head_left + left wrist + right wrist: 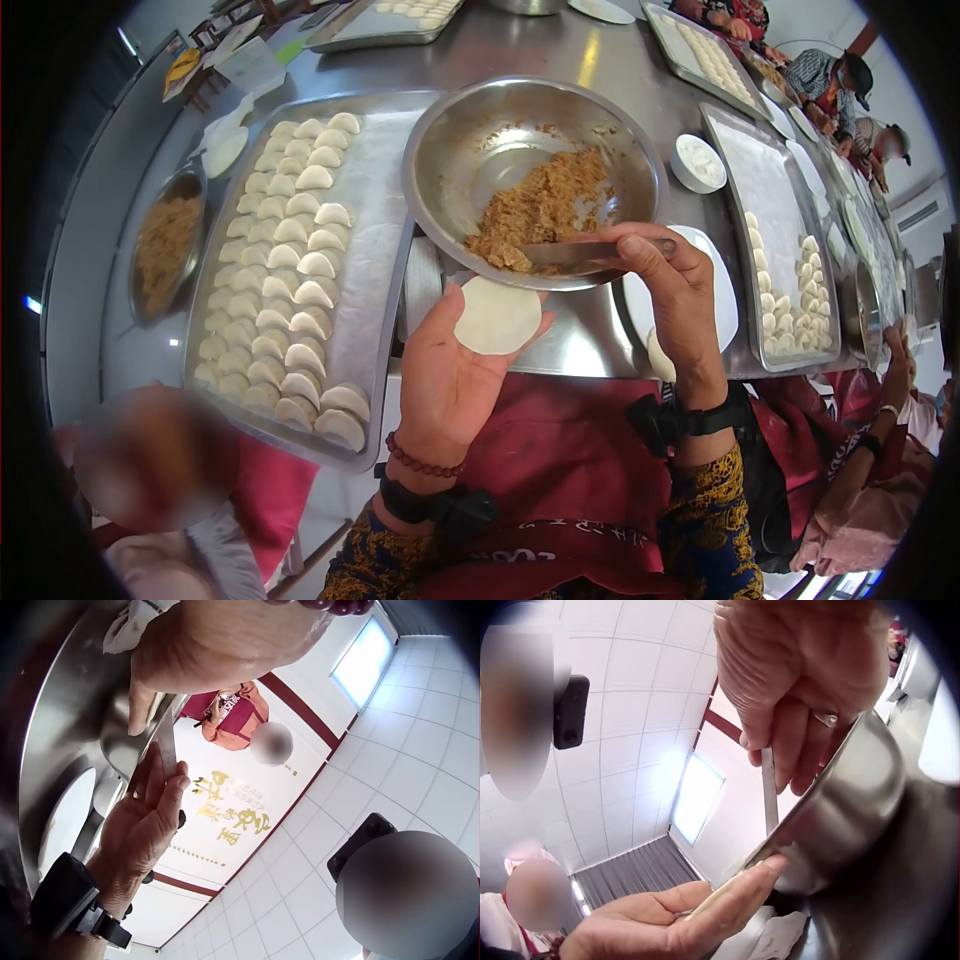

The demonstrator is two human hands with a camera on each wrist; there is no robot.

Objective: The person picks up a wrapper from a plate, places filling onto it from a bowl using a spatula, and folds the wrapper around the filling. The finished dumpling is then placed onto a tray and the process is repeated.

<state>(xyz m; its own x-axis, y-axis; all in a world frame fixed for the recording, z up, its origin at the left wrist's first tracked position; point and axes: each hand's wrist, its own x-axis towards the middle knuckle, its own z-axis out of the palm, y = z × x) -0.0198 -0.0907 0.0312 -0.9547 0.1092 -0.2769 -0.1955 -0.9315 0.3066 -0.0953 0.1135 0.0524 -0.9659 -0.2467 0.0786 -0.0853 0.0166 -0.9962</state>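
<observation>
My left hand (450, 375) is palm up beneath the near rim of the metal bowl (430, 190). A round dumpling wrapper (498, 316) lies across its outstretched fingers, the thumb along one edge. In the right wrist view those fingers (735, 904) look straight, with the wrapper seen edge-on. My right hand (683, 300) grips a flat metal spatula (560, 254) between thumb and fingers. The spatula's blade reaches over the near rim into the brown minced filling (545, 200), which is heaped in the bowl's near right part.
Rows of folded dumplings fill much of the tray (385, 330) at left. Another dumpling tray (765, 180) stands at right, near a small bowl of white flour (699, 163). A white plate (715, 270) lies beside my right hand. Another filling bowl (140, 290) is far left. People stand around the table.
</observation>
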